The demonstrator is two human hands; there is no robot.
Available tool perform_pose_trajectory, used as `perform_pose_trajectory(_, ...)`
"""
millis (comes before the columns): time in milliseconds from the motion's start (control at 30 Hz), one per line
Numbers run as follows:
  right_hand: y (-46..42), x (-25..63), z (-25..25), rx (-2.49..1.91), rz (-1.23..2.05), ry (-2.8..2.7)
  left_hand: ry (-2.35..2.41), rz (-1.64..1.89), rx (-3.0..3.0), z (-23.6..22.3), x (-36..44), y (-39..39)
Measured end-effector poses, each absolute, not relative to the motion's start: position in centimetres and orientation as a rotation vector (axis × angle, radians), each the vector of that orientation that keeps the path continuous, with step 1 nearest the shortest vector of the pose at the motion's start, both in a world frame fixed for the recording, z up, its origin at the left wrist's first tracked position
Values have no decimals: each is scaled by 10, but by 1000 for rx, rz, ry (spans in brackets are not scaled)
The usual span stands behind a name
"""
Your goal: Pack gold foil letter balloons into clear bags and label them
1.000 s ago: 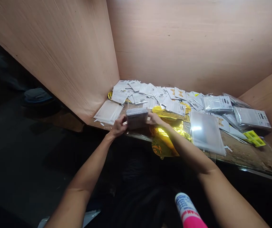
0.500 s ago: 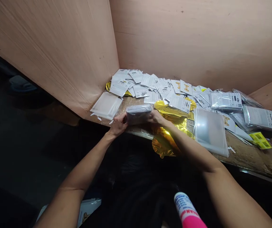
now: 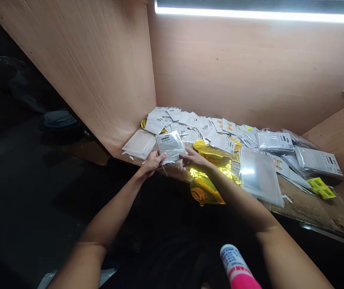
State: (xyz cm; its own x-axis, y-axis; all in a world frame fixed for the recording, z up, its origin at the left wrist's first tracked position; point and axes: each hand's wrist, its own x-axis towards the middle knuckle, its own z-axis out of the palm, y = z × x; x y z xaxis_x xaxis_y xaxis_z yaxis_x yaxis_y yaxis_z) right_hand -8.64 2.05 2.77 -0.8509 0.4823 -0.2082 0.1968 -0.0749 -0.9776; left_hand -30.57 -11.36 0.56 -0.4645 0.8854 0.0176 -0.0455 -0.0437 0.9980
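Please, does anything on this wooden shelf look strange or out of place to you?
Yes: the gold foil balloon sags over the front edge of the wooden shelf, hanging below the pile. The yellow barcode labels also stand out beside the white packets.

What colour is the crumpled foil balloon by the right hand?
The foil balloon is shiny metallic gold, best seen in the head view, just below the right hand.

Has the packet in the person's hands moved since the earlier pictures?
Yes: measured against the wooden corner, the packet has moved toward that corner, and its label side now tilts up into view.
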Motion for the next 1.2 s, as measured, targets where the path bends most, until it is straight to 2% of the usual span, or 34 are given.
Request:
perform_pose_trajectory(100, 17, -93, 27, -1032, 2233, -1687, 1925, 1312, 1194, 12, -312, -110)
perform_pose_trajectory(200, 17, -95, 21, -1244, 2112, -1620, 2141, 999, 1719, 15, -316, -98)
perform_pose_trajectory(267, 13, -89, 17, -1367, 1806, -1802, 2038, 685, 2000, 14, -313, -87)
perform_pose_trajectory(367, -5, -72, 18, -1426, 1030, -2318, 2015, 353, 2097, 10, -306, -71)
perform_pose_trajectory(467, -33, -57, 20, -1319, 285, -2608, 2028, 348, 2100, 10, -305, -62)
perform_pose_trajectory(533, -52, -55, 19, -1133, 32, -2694, 1970, 387, 2120, 12, -307, -62)
perform_pose_trajectory(633, -69, -67, 8, -835, -56, -2785, 1945, 374, 2140, 12, -310, -64)
perform_pose_trajectory(867, -66, -98, -22, -529, -73, -2953, 2017, 279, 2108, 9, -311, -59)
perform_pose_trajectory(1067, -99, -82, -36, -651, -172, -2877, 1924, 10, 2285, 36, -281, -65)
perform_pose_trajectory(1200, -117, -81, -42, -756, -94, -2917, 1924, -89, 2345, 43, -258, -68)
